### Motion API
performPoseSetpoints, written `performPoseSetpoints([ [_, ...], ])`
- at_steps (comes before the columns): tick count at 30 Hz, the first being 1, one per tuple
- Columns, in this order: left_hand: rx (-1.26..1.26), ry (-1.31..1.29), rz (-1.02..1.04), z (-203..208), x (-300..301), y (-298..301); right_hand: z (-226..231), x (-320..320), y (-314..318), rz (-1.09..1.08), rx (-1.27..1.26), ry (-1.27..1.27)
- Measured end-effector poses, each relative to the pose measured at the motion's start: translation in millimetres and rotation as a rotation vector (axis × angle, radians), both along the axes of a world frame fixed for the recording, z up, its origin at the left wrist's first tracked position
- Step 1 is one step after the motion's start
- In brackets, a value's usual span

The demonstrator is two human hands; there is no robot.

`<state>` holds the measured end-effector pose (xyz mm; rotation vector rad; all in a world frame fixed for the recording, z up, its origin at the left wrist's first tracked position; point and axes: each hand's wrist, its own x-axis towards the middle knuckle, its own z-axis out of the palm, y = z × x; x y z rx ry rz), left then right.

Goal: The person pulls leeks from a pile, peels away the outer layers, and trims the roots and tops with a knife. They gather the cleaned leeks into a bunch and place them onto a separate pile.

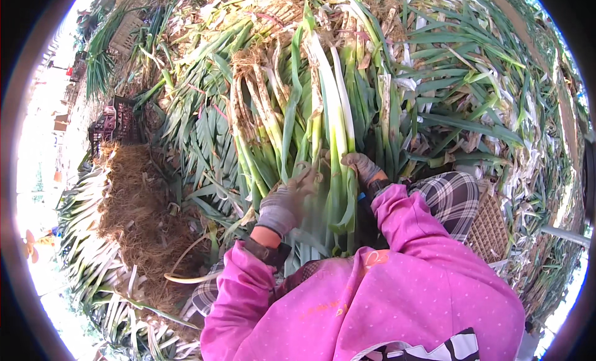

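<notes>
White-shafted leeks (339,122): lying centre | right gloved hand (361,165): gripping them, fingers closed | left gloved hand (282,207): blurring just left, cannot tell opening or hold | plastic crate (110,126): sitting far left

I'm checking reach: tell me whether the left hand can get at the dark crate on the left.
Probably not without leaning: the left hand is well short of the crate, with a spread of green leaves between them.
</notes>
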<state>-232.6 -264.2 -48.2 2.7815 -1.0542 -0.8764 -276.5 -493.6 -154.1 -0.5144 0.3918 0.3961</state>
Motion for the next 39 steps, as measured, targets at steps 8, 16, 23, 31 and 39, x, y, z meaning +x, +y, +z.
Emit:
performPoseSetpoints([
  [8,-0.139,-0.068,0.142,-2.0,72.2,-31.8,-10.6,-0.7,2.2,0.009,0.15,-0.05],
  [16,-0.119,-0.099,0.222,-36.5,142.7,-52.1,11.6,7.9,15.1,-0.012,-0.016,0.012],
  [23,-0.114,-0.116,0.167,-23.0,197.1,-92.8,-32.2,9.8,9.4,0.071,0.142,-0.113],
  [31,-0.012,-0.022,-0.15,14.9,102.5,-23.4,-7.1,8.0,-0.5,-0.053,0.018,0.038],
  [39,0.022,0.082,0.013,38.0,72.9,17.0,-20.4,16.2,12.6,0.026,0.063,0.008],
])
